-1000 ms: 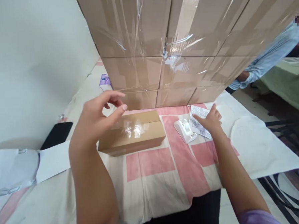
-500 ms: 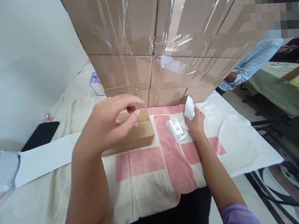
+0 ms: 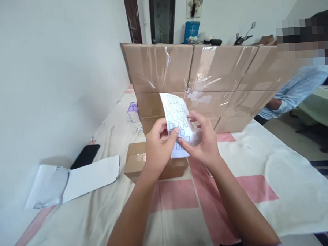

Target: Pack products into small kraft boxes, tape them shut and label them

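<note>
I have the printed sticker sheet (image 3: 175, 109) up in front of me, above the small cardboard box (image 3: 134, 159), apparently handling one label. My left hand (image 3: 160, 145) and right hand (image 3: 206, 142) both pinch it, thumbs nearly meeting, forearms angled inward. Its right side bends, so the next move calls for a light grip.
</note>
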### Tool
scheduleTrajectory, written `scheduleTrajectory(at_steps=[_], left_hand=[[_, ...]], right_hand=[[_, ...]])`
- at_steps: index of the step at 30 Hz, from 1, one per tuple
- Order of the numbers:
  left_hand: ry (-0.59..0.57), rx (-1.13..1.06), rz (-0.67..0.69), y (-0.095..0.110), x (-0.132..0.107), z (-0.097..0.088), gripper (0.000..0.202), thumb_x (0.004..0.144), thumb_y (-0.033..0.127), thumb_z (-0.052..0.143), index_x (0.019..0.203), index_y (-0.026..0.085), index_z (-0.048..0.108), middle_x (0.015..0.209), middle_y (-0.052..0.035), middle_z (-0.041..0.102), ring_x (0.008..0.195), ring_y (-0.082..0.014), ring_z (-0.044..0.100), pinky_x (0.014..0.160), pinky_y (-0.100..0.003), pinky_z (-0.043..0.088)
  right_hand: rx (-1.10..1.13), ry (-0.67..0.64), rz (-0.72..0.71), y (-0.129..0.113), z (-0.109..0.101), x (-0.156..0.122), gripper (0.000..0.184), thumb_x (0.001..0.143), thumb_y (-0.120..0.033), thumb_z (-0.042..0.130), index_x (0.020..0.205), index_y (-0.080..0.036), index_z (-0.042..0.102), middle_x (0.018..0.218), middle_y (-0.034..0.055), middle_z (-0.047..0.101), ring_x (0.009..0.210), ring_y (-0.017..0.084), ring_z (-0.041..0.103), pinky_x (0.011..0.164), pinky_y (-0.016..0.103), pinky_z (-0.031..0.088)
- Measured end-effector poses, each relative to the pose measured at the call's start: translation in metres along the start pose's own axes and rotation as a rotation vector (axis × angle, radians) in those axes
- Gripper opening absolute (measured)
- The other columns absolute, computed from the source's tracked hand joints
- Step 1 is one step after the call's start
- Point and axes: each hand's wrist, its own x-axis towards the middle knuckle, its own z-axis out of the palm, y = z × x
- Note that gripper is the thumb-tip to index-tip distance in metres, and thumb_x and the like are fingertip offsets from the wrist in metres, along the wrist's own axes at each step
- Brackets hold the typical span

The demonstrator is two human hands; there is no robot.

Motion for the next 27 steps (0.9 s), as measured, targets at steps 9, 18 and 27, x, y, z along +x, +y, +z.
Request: scheduleTrajectory(at_steps=[9, 18, 27], left_hand=[[0.115, 0.175, 0.131, -0.019, 0.018, -0.043, 0.059, 0.105, 0.036, 0.048, 0.158, 0.041, 0.024, 0.138, -0.0069, 0.062, 0.127, -0.0228, 0.062, 0.101, -0.042, 0.057], [-0.138, 0.659, 0.287, -0.011, 0.022, -0.067, 0.059, 0.089, 0.031, 0.073, 0.144, 0.034, 0.052, 0.146, -0.0078, 0.047, 0.139, -0.0270, 0.048, 0.115, -0.046, 0.046], [-0.095, 0.763, 0.313, -0.002, 0.013, -0.063, 0.039, 0.095, 0.025, 0.064, 0.134, 0.026, 0.062, 0.129, -0.0066, 0.065, 0.119, -0.0225, 0.062, 0.104, -0.039, 0.050]], right_hand=[[1.061, -0.368, 0.877, 0.000, 0.054, 0.037, 0.049, 0.067, -0.048, 0.087, 0.104, -0.017, 0.075, 0.095, 0.0100, 0.079, 0.087, 0.026, 0.074, 0.079, 0.041, 0.060], [1.067, -0.249, 0.753, -0.008, 0.059, 0.028, 0.046, 0.075, -0.043, 0.084, 0.114, -0.022, 0.075, 0.114, 0.0074, 0.078, 0.108, 0.029, 0.072, 0.091, 0.043, 0.059], [0.914, -0.336, 0.650, -0.027, 0.052, 0.025, 0.035, 0.084, -0.042, 0.078, 0.113, -0.024, 0.075, 0.115, 0.0027, 0.077, 0.114, 0.026, 0.069, 0.107, 0.045, 0.051]])
